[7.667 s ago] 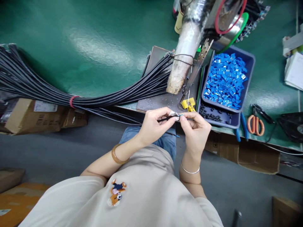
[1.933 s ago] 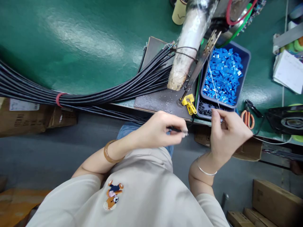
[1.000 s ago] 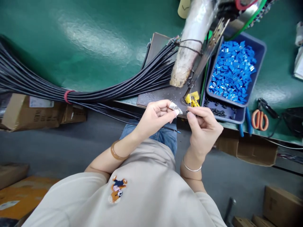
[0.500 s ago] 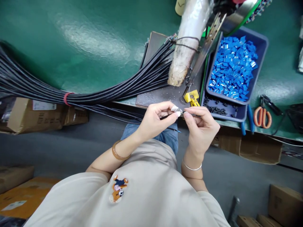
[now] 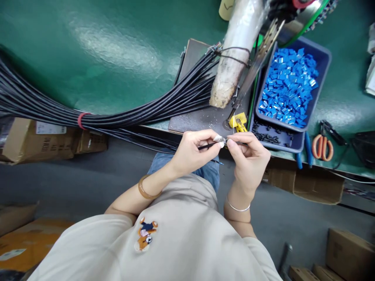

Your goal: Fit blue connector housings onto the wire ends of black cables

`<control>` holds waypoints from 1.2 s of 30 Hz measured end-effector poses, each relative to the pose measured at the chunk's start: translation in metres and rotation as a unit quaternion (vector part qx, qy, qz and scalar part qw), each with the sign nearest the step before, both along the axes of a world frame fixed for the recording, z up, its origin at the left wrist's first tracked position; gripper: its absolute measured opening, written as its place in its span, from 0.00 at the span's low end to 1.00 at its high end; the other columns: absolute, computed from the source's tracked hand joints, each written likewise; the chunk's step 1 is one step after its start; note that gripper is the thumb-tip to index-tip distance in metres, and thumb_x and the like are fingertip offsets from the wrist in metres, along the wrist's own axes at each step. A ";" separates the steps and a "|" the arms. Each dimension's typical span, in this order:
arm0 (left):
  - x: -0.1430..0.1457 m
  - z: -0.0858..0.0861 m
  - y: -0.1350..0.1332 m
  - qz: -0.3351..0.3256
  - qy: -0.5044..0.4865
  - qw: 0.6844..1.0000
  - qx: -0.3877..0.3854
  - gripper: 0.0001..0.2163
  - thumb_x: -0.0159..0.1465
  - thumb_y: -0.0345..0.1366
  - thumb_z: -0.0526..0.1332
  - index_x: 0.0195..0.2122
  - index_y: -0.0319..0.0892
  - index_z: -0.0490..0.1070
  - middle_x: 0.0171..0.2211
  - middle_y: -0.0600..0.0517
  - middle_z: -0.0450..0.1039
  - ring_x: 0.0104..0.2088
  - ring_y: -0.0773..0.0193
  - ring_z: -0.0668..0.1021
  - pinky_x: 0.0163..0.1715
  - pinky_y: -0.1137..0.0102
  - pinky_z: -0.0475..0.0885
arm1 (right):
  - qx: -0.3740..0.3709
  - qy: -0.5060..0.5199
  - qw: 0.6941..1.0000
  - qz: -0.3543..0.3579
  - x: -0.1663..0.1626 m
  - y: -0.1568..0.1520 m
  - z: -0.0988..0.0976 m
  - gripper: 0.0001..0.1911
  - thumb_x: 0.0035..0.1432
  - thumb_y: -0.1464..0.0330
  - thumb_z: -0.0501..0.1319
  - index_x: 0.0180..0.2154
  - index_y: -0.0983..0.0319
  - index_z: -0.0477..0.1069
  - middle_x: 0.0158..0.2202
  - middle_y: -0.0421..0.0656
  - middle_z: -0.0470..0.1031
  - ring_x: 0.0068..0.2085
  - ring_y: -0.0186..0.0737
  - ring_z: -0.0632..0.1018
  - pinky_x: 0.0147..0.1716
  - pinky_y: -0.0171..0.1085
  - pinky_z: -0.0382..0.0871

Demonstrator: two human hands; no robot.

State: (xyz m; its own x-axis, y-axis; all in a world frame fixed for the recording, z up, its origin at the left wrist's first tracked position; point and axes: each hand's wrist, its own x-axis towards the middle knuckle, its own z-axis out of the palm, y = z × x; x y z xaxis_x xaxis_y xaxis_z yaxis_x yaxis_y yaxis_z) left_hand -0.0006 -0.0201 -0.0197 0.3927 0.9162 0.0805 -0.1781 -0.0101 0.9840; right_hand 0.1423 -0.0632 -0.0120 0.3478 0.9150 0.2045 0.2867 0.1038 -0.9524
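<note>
My left hand (image 5: 197,151) pinches a thin black cable (image 5: 206,146) close to its end, with white wrapping on a fingertip. Right beside it, my right hand (image 5: 247,160) has thumb and forefinger closed at the cable's tip; the small part between the fingertips is mostly hidden. Both hands are held just off the front edge of the green table. A yellow tool (image 5: 238,121) lies just beyond the fingers, by the tip of a soldering iron or similar metal rod (image 5: 249,78). Another cable end with a blue tip (image 5: 218,161) hangs below my left hand.
A bundle of black cables (image 5: 117,120), tied with a red band (image 5: 81,120), crosses from the left onto a dark board (image 5: 187,121). To the right stand a bin (image 5: 325,62) of blue pieces, a lower tray (image 5: 297,145) of black pieces and orange-handled scissors (image 5: 322,147). A plastic-wrapped tube (image 5: 238,43) hangs overhead.
My hands stay together at the cable's end with only slight finger movement; slightly more black cable shows beside my left fingers. The camera view has shifted a little.
</note>
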 end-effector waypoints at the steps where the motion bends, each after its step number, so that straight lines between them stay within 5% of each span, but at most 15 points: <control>1: -0.001 0.000 0.000 -0.005 0.007 1.000 -0.004 0.03 0.59 0.30 0.64 0.30 0.37 0.71 0.25 0.56 0.67 0.24 0.75 0.66 0.24 0.79 0.64 | 0.000 0.003 1.000 0.013 0.002 0.000 0.000 0.01 0.56 0.69 0.68 0.33 0.58 0.78 0.33 0.40 0.77 0.35 0.34 0.77 0.29 0.34 0.70; 4: -0.004 0.001 0.001 -0.026 0.018 0.999 -0.031 0.04 0.58 0.30 0.65 0.33 0.38 0.70 0.24 0.57 0.66 0.22 0.76 0.65 0.22 0.79 0.62 | -0.016 0.010 0.999 0.051 0.007 -0.001 0.001 0.02 0.55 0.69 0.68 0.34 0.57 0.78 0.34 0.40 0.77 0.35 0.34 0.77 0.28 0.32 0.70; 8: -0.007 0.002 0.004 -0.065 -0.020 0.995 -0.067 0.08 0.57 0.29 0.65 0.35 0.39 0.66 0.24 0.57 0.69 0.22 0.76 0.68 0.23 0.80 0.64 | -0.052 0.030 0.995 0.085 0.009 -0.004 0.003 0.10 0.56 0.69 0.68 0.41 0.55 0.76 0.36 0.38 0.77 0.24 0.26 0.69 0.17 0.29 0.58; 14: -0.008 0.002 0.005 -0.074 -0.051 0.990 -0.108 0.11 0.56 0.29 0.65 0.36 0.40 0.64 0.23 0.58 0.70 0.22 0.76 0.71 0.23 0.80 0.66 | -0.017 0.044 0.997 0.054 0.005 -0.005 0.003 0.20 0.55 0.70 0.68 0.50 0.53 0.73 0.38 0.38 0.76 0.24 0.26 0.68 0.16 0.29 0.55; 20: -0.009 0.003 0.007 -0.087 -0.064 0.985 -0.132 0.09 0.58 0.34 0.66 0.37 0.39 0.68 0.22 0.58 0.68 0.22 0.74 0.70 0.24 0.78 0.66 | -0.021 0.004 0.999 0.025 0.001 -0.008 0.006 0.18 0.55 0.69 0.68 0.49 0.53 0.75 0.36 0.39 0.78 0.22 0.26 0.67 0.16 0.31 0.53; 24: -0.008 0.005 0.008 -0.095 -0.066 0.982 -0.152 0.07 0.59 0.36 0.66 0.31 0.37 0.72 0.22 0.57 0.66 0.22 0.76 0.66 0.22 0.78 0.62 | 0.014 -0.054 0.998 -0.026 0.003 -0.007 0.008 0.06 0.57 0.68 0.67 0.39 0.56 0.79 0.35 0.40 0.76 0.29 0.31 0.73 0.21 0.33 0.60; 36: -0.013 0.003 0.010 -0.124 -0.098 0.967 -0.199 0.10 0.56 0.35 0.70 0.29 0.38 0.70 0.21 0.58 0.66 0.21 0.77 0.65 0.21 0.80 0.60 | -0.016 -0.099 0.993 0.058 0.005 -0.005 0.010 0.03 0.58 0.67 0.67 0.35 0.57 0.80 0.32 0.41 0.76 0.32 0.34 0.73 0.23 0.34 0.58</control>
State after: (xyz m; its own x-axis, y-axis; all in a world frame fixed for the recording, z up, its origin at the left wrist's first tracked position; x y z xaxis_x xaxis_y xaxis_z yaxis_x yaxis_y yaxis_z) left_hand -0.0131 -0.0099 -0.0168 0.6178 0.7691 -0.1638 -0.3102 0.4298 0.8480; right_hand 0.1473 -0.0681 -0.0020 0.1955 0.9537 0.2287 0.4573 0.1177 -0.8815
